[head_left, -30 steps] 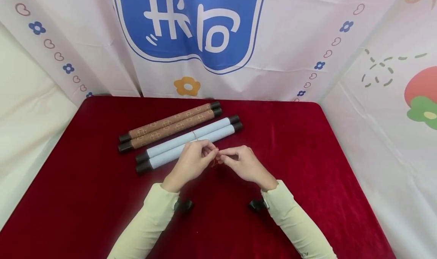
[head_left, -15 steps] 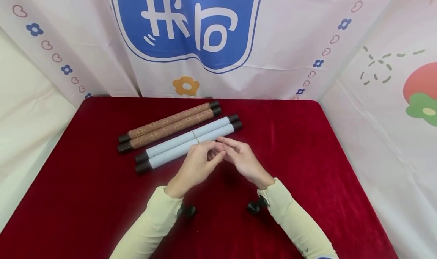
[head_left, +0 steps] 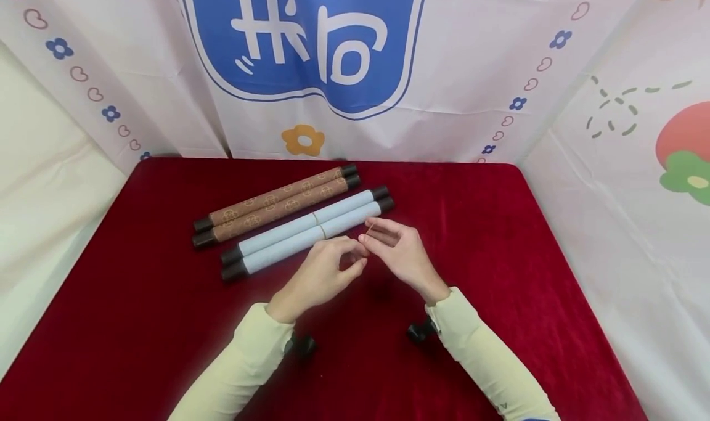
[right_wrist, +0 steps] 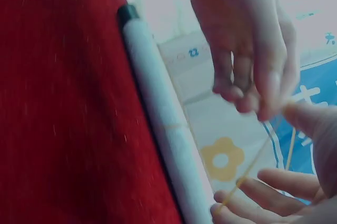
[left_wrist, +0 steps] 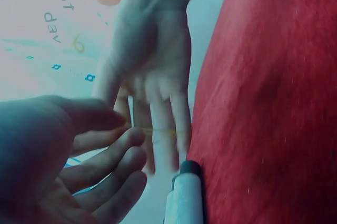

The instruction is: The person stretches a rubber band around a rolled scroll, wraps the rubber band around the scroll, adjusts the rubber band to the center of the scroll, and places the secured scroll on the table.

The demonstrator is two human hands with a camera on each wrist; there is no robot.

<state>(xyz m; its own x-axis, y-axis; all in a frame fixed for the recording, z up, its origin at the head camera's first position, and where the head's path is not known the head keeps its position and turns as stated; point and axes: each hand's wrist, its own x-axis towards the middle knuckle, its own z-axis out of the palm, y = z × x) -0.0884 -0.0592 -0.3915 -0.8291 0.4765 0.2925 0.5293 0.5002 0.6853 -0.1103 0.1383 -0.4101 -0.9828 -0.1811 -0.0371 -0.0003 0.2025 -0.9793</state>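
A thin yellowish rubber band (right_wrist: 253, 163) is stretched between the hands. My left hand (head_left: 320, 274) pinches one end of it between thumb and fingertips, seen close up in the left wrist view. The right hand (head_left: 407, 254) holds its fingers nearly straight and spread from the thumb, with the band running across them; its thumb tip meets the left fingertips. Just beyond the hands lie two light blue rolls (head_left: 283, 248) with black ends, side by side, a band around their middle. The exact contact points on the loose band are partly hidden.
Two brown patterned rolls (head_left: 272, 206) with black ends lie behind the blue ones, roughly parallel. Dark red velvet (head_left: 471, 254) covers the table. A white printed curtain (head_left: 466, 69) rises along the back edge, with more hangings at both sides.
The hands have shifted slightly right, away from the blue rolls. The right fingers have spread from the thumb, and the rubber band now shows stretched between them.
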